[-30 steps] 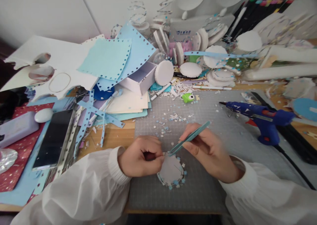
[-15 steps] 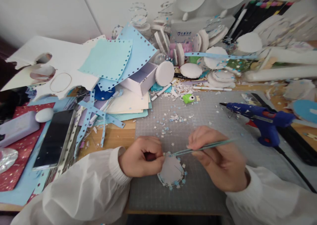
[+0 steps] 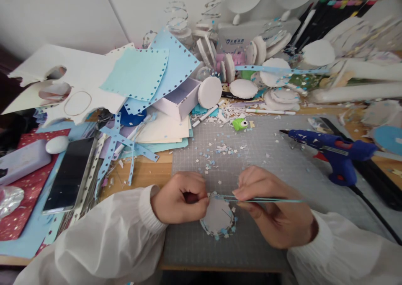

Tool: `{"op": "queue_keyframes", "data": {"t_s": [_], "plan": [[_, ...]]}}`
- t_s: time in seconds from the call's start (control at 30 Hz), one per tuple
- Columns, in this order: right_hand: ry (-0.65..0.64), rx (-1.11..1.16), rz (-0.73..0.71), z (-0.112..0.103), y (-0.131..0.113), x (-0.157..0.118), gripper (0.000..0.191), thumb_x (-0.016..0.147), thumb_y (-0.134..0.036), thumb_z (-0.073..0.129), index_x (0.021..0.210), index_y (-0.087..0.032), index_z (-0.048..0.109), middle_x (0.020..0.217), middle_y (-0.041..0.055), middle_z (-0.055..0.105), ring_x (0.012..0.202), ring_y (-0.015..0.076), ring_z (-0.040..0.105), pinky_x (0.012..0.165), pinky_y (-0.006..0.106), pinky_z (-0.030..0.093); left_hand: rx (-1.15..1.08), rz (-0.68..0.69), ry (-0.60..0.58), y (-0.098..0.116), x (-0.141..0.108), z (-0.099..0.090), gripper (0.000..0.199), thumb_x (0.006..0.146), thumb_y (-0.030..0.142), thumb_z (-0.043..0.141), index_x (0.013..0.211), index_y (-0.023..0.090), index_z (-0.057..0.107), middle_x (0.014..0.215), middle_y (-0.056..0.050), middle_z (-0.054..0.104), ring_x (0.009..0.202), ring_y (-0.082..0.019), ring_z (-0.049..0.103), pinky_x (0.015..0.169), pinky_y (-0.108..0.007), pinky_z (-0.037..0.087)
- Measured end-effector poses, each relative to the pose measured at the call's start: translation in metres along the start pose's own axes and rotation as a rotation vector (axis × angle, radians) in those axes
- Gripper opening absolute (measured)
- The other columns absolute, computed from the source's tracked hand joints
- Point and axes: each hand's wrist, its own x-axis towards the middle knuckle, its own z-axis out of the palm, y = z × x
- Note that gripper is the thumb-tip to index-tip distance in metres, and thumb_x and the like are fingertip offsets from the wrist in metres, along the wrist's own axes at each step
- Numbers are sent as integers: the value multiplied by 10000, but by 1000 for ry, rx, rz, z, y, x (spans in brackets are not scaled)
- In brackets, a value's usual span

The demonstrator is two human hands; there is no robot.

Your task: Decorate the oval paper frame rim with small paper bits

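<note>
A round white disc (image 3: 216, 216), its rim edged with small blue and white stars, lies on the grey cutting mat (image 3: 194, 247). My left hand (image 3: 181, 198) is closed, thumb and forefinger pinching the disc's upper left rim; what else the fingertips hold is hidden. Thin teal strips (image 3: 264, 200) run from the disc's top edge to the right, almost level. Between thumb and fingers of my right hand (image 3: 276, 207) these strips are gripped, just right of the disc, with their free ends reaching past the knuckles.
A blue glue gun (image 3: 333, 149) lies to the right, its cord trailing forward. Tiny paper stars (image 3: 228, 150) and a green frog-like piece (image 3: 240, 124) are beyond my hands. Stacked papers (image 3: 163, 128), a phone (image 3: 69, 174) and several white discs crowd the left and back.
My right hand has moved slightly down and its fingertips have come closer to the disc. The teal strips have swung from an upward slant to nearly level. My left hand stays put.
</note>
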Motion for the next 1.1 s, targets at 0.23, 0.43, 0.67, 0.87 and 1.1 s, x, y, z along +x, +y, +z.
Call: {"op": "queue_keyframes", "data": {"t_s": [0.23, 0.43, 0.67, 0.87, 1.1], "plan": [[-27, -31, 4, 0, 0, 1, 318, 733, -18, 546, 994, -197, 571, 798, 44, 619, 717, 166, 509, 643, 357, 463, 6, -11, -8, 0, 0, 0, 319, 752, 93, 499, 480, 177, 355, 454, 47, 318, 465, -89, 306, 496, -260, 267], [-27, -35, -2, 0, -1, 1, 315, 736, -14, 541, 993, -195, 566, 798, 42, 615, 707, 160, 504, 623, 343, 456, 19, -10, -7, 0, 0, 0, 327, 763, 101, 496, 484, 179, 345, 456, 49, 307, 466, -91, 299, 495, -264, 265], [-37, -29, -28, 1, -1, 0, 298, 739, -20, 548, 992, -176, 570, 776, 48, 611, 712, 164, 497, 626, 347, 448, 7, 3, -2, 0, 0, 1, 324, 762, 97, 492, 484, 176, 346, 453, 47, 314, 465, -89, 305, 497, -260, 267], [-50, -61, -80, 1, 0, 1, 275, 756, -33, 529, 992, -168, 572, 755, 50, 618, 698, 161, 505, 621, 341, 451, 20, 8, -10, -1, 0, 0, 330, 782, 119, 481, 490, 180, 342, 451, 43, 327, 464, -92, 316, 500, -261, 274], [10, -31, 23, -2, -3, 2, 283, 759, -76, 554, 1002, -221, 578, 773, 42, 613, 697, 172, 529, 629, 360, 470, 21, -6, -18, 1, -1, 0, 317, 779, 123, 485, 500, 184, 347, 460, 42, 324, 468, -98, 317, 497, -259, 269]]}}
